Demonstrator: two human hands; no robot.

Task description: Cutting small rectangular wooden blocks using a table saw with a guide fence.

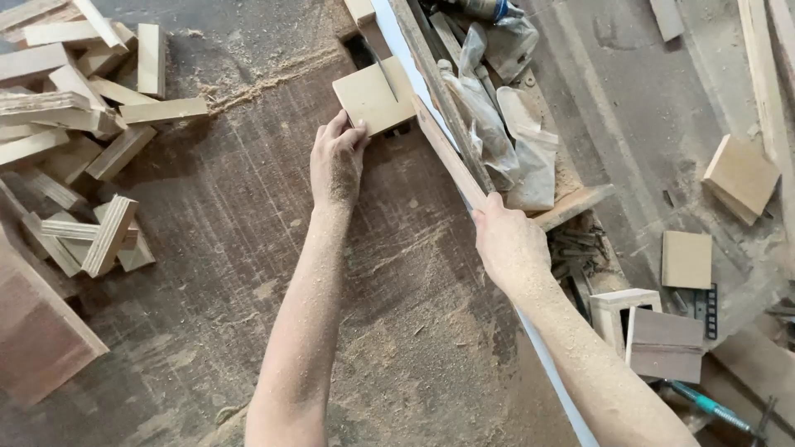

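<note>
On the sawdust-strewn brown table point(248, 273), one square tan board point(373, 97) lies flat near the far edge, split partway by a thin saw blade point(383, 66) standing in a slot. The left hand point(336, 161) rests flat on the table with its fingertips pressed against the board's near edge; the fingers are stretched out rather than curled, so it pushes and does not grasp. The right hand point(509, 248) is clenched round the near end of one long narrow wooden strip point(447, 157), which runs slantwise from the hand up to the board's right corner, alongside a pale metal rail point(546, 372) at the table's right edge. Both forearms are dusted with sawdust.

At the table's left edge sits a heap of short pale wood offcuts point(79, 124), well over a dozen, too jumbled to count exactly. Beyond the right edge, crumpled clear plastic bags point(505, 124) lie in a trough. Farther right, on the floor, there are two loose square tan boards point(741, 175) point(686, 259), well apart from the hands, and one small open wooden box point(650, 335) near a teal-handled tool point(704, 404)
</note>
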